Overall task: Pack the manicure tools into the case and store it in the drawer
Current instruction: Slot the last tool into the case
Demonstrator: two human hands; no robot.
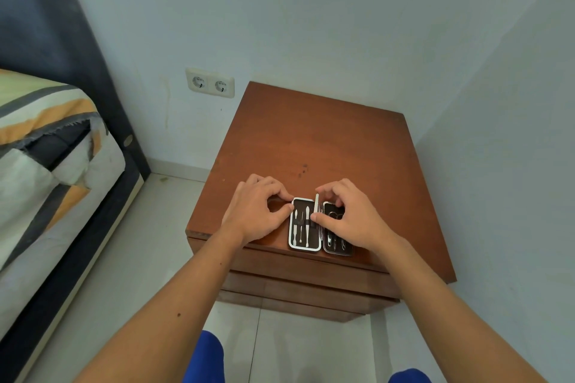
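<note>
An open manicure case [303, 246] with a silver rim and dark lining lies at the front edge of a brown wooden nightstand [317, 146]. Its left half holds three slim metal tools under a strap; its right half [337, 246] holds more tools, partly hidden by my right hand. My left hand [258, 211] pinches the case's left rim between thumb and forefinger. My right hand [345, 214] pinches a thin silver tool [316, 203] that stands over the case's hinge line.
Closed drawer fronts [298, 274] step down below the nightstand's top. A bed with a striped cover [46, 149] stands to the left, a double wall socket [210, 83] behind. A wall runs close on the right. The floor is tiled.
</note>
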